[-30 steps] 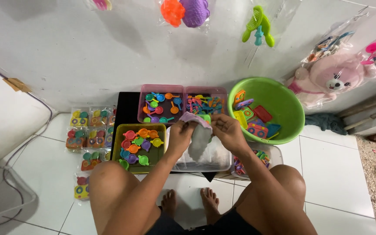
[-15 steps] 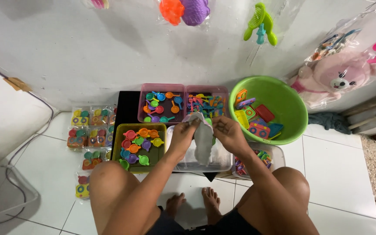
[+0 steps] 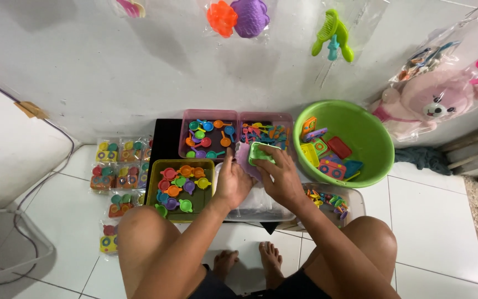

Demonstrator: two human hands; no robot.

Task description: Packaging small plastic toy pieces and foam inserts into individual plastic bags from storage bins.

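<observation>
Head view: left hand grips a clear plastic bag; right hand holds a green toy piece at its mouth.

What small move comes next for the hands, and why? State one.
Probably slide the green toy piece fully into the clear bag: the right hand presses it at the bag's mouth while the left hand holds the bag, above the clear tray.

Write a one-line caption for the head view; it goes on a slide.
Left hand and right hand hold a small green toy over trays of colourful toy pieces.
</observation>
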